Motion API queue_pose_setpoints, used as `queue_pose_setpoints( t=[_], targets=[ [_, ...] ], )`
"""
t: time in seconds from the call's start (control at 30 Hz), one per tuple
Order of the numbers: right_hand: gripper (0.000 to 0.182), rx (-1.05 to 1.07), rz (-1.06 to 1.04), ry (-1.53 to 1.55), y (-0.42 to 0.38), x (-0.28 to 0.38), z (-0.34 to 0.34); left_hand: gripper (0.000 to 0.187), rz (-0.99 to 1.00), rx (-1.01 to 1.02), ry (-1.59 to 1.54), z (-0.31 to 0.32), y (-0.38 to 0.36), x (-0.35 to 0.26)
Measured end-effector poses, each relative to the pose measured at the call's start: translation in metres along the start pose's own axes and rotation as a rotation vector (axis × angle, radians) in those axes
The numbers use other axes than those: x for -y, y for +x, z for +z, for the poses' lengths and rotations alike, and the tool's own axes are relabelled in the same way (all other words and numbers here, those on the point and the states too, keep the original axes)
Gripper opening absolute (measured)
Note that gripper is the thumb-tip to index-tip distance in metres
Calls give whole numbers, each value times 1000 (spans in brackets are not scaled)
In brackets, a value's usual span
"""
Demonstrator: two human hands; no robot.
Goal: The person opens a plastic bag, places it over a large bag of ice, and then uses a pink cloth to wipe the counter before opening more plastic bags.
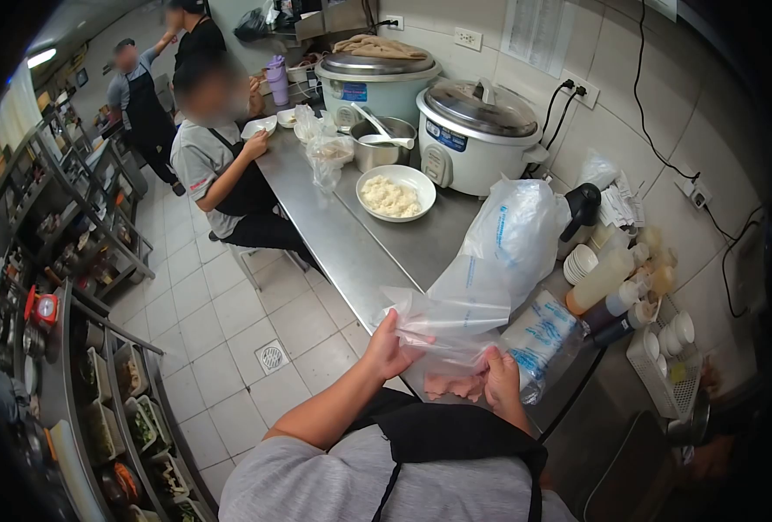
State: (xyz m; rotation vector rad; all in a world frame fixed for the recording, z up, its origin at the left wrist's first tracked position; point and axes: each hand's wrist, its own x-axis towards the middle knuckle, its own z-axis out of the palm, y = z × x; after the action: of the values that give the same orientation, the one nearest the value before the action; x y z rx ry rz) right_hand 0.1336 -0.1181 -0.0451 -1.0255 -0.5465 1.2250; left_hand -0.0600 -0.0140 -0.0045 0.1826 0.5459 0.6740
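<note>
In front of my body I hold a clear plastic bag (456,335) between both hands. My left hand (389,350) grips its left side, thumb up along the plastic. At the lower right, my right hand (501,383) pinches the bag. Pink pieces that look like raw meat (456,386) show at the bag's lower end, between my hands. Just beyond, a large bulging plastic bag with blue print (518,235) stands on the steel table (351,252). Right of my right hand lies a flat pack of clear bags with blue print (538,335).
A white bowl of rice (395,193) sits near a metal pot (382,148) and two rice cookers (477,130). Sauce bottles (608,283) and a white basket (664,365) stand at right. A person (221,157) sits across the left corner; shelves line the left.
</note>
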Motion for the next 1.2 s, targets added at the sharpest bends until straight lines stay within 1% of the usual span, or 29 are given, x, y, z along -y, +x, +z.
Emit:
queue_pose_setpoints(
  t=[0.07, 0.17, 0.2, 0.23, 0.27, 0.3, 0.33, 0.37, 0.43, 0.47, 0.53, 0.57, 0.63, 0.7, 0.73, 0.8, 0.83, 0.87, 0.93, 1.03, 1.07, 1.13, 1.2],
  targets=[
    [21, -46, -54, 49, -2, 8, 13, 61, 3, 47, 114, -14, 0, 0],
    [19, -75, -111, 29, -2, 15, 4, 61, -146, -70, 633, -26, -9, -16],
    [18, -105, -136, -11, -2, 19, 0, 60, -206, 69, 990, -31, -16, -29],
    [17, -135, -160, -49, -1, 23, -3, 60, -246, 236, 1068, -32, -23, -38],
    [16, -167, -181, -85, -3, 25, -3, 59, -288, 403, 1140, -19, -37, -50],
    [15, -154, -191, -182, -5, 27, 2, 59, -332, 569, 1205, -4, -50, -57],
    [14, -141, -196, -281, -6, 30, 12, 53, -349, 723, 1136, 8, -56, -59],
    [13, -125, -198, -379, -8, 30, 22, 49, -247, 655, 1205, 21, -63, -48],
    [15, -10, -220, -447, -14, 18, 47, 42, -35, 519, 1336, 48, -62, -19],
    [17, 49, -236, -481, -16, 14, 55, 39, 150, 429, 1468, 49, -53, -4],
    [18, 124, -593, -1035, -16, 11, 58, 33, 544, 240, 1706, 44, -37, 19],
    [19, 154, -773, -1312, -15, 10, 57, 33, 524, 282, 1659, 46, -37, 20],
    [17, 244, -581, -1021, -8, 3, 45, 31, 474, 362, 1562, 50, -37, 20],
    [16, 347, -400, -763, -5, 8, 36, 28, 518, 343, 1504, 36, -25, 19],
    [16, 267, -257, -675, -7, 16, 34, 26, 536, 331, 1474, 27, -21, 19],
    [18, 101, 23, -490, -10, 50, 40, 21, 268, 319, 1169, 30, -27, 3],
    [19, 44, -85, -564, 5, 53, 26, 20, 136, 310, 1016, 34, -30, -8],
    [20, -16, -191, -633, 20, 54, 11, 20, 120, 324, 902, 36, -34, -17],
    [26, -6, -275, -785, 32, 68, 7, 20, 81, 344, 676, 41, -40, -29],
    [38, -162, -873, -1140, 8, 114, 52, 23, 189, 172, 781, 52, -40, -30],
    [41, -111, -1037, -1133, -2, 123, 62, 25, 231, 149, 743, 48, -35, -26],
    [49, -2, -1358, -1106, -16, 132, 77, 26, 242, 134, 684, 49, -29, -20],
    [56, 514, -1270, -994, -26, 110, 84, 26, 262, 109, 659, 50, -26, -16]
  ],
)
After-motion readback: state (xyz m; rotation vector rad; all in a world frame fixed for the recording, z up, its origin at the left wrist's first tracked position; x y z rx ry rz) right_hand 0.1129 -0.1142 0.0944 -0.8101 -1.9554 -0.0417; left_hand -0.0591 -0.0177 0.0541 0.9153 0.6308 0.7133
